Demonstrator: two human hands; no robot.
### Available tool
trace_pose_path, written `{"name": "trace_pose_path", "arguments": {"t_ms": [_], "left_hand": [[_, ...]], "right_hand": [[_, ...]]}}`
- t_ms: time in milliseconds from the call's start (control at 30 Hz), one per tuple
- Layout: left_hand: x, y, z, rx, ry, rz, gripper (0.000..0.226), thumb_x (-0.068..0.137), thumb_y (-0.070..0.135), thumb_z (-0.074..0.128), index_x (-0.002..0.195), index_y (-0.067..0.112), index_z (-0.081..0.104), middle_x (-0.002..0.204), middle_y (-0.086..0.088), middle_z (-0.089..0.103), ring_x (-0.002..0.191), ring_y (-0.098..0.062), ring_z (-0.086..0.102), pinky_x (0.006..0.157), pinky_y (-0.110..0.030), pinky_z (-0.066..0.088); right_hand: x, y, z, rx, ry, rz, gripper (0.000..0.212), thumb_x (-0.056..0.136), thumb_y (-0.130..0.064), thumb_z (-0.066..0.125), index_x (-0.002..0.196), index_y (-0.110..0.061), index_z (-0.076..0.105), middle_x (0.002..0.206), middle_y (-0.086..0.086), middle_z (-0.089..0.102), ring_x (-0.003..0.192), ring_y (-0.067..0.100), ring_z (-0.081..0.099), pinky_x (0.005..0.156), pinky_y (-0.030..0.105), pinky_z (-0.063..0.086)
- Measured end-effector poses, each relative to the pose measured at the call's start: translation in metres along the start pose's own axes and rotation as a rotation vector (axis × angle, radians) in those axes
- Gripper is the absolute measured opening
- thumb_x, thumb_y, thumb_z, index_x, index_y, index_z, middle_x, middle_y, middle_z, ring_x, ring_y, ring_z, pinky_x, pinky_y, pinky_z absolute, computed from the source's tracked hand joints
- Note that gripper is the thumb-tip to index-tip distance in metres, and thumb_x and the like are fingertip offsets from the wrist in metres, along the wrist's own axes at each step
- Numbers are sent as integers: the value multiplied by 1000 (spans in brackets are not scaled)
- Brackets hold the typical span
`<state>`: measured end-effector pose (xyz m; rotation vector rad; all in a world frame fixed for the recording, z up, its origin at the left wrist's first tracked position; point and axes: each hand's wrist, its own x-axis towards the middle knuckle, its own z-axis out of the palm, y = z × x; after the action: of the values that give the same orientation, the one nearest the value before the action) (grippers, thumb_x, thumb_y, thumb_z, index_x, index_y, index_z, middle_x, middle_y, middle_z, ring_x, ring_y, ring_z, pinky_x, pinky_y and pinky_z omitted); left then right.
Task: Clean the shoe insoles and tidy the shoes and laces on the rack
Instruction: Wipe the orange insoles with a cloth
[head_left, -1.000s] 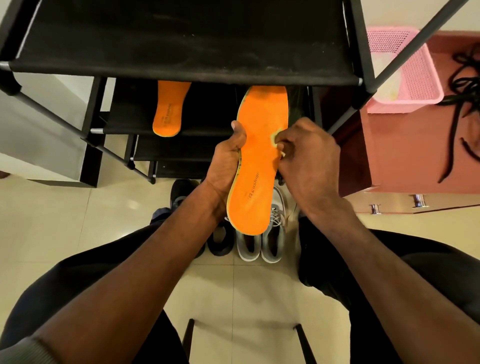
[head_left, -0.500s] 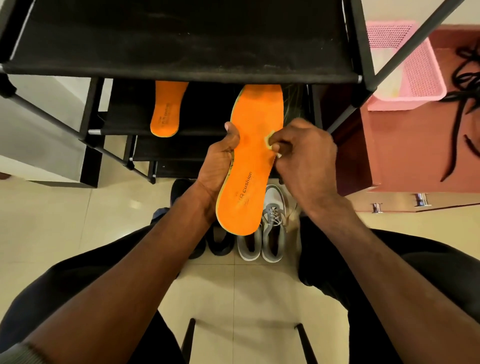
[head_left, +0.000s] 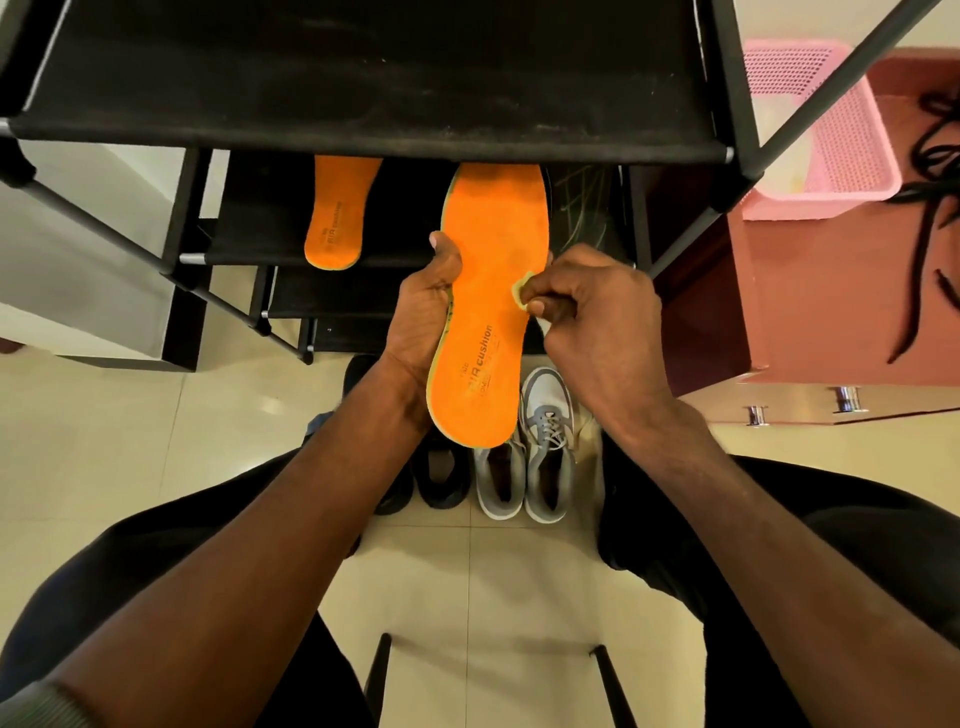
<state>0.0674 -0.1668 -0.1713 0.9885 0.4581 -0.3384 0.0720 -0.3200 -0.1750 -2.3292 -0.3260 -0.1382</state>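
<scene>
My left hand (head_left: 423, 306) grips an orange insole (head_left: 488, 291) by its left edge, thumb on top, holding it upright in front of the black shoe rack (head_left: 363, 78). My right hand (head_left: 597, 312) pinches a small yellowish wipe (head_left: 525, 291) against the insole's right edge. A second orange insole (head_left: 337, 213) lies on a lower rack shelf. Below my hands on the floor stand grey-and-white sneakers (head_left: 524, 457) and dark shoes (head_left: 439, 475). Black laces (head_left: 930, 208) lie on the reddish cabinet at the right.
A pink plastic basket (head_left: 841, 140) sits on the reddish cabinet (head_left: 810, 291) right of the rack. Another shoe with light lines (head_left: 587, 208) shows on the shelf behind the held insole. My knees flank the shoes; stool legs (head_left: 379, 670) show below on the tiled floor.
The held insole has tilted slightly, heel toward the left, and my right hand with the wipe slid down and inward along its right edge.
</scene>
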Motion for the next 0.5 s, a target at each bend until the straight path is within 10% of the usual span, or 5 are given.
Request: {"name": "trace_pose_path", "arguments": {"t_ms": [167, 267, 500], "left_hand": [[4, -5, -5, -19, 16, -15, 51, 113, 38, 17, 128, 7, 54, 102, -3, 78, 76, -15, 76, 64, -29, 62], [7, -4, -6, -23, -18, -2, 54, 113, 43, 21, 149, 8, 42, 121, -15, 71, 93, -24, 75, 74, -37, 63], [9, 0, -3, -43, -66, 11, 60, 112, 49, 23, 147, 6, 45, 137, -25, 62, 109, -39, 67, 87, -47, 59]], "right_hand": [[-2, -1, 0, -52, -8, 24, 22, 85, 3, 70, 92, -15, 81, 92, -6, 70, 86, 16, 69, 75, 43, 60], [5, 6, -6, -103, 69, 88, 23, 84, 5, 73, 91, -15, 81, 89, -7, 69, 82, 13, 67, 75, 40, 60], [8, 6, -13, -28, 205, 197, 16, 90, -4, 75, 94, -18, 80, 94, -11, 69, 86, 2, 66, 77, 14, 53]]}}
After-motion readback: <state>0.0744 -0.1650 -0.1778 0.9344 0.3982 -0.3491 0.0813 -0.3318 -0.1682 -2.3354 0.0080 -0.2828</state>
